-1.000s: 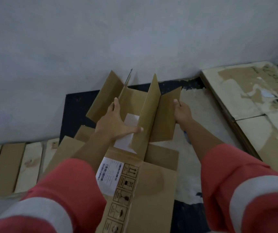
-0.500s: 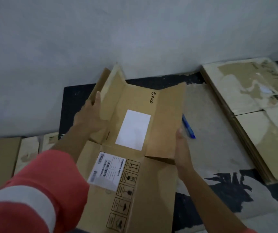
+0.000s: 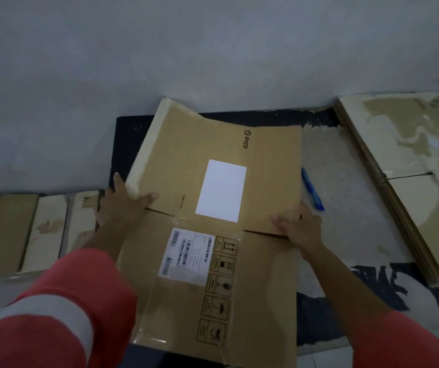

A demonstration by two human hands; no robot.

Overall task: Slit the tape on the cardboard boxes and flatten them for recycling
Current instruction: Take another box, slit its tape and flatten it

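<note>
- Grey-white plaster wall (image 3: 213, 49) fills the upper half of the view.
- Black floor mat (image 3: 130, 136), partly coated with pale residue, lies at the foot of the wall.
- Brown flattened cardboard box (image 3: 266, 288) marked "PICO" lies flat on the mat at the centre, its far left flap slightly raised.
- Stack of flattened, pale-stained cardboard sheets (image 3: 412, 208) lies to the right, apart from the box.
- Row of brown and cream cardboard panels (image 3: 14, 232) lies to the left.
- Red-orange sleeve with a pale band (image 3: 61, 309) covers the left arm.
- Left hand (image 3: 122, 205) rests at the box's left edge, fingers straight, thumb laid on top.
- Right hand (image 3: 299, 229) presses on the right edge, fingers spread flat.
- Blank white rectangular label (image 3: 221, 191) sits on the upper panel.
- White barcode shipping label (image 3: 186, 254) sits below it.
- Blue pen-shaped tool (image 3: 311, 189) lies on the mat just beside the box's right edge.
</note>
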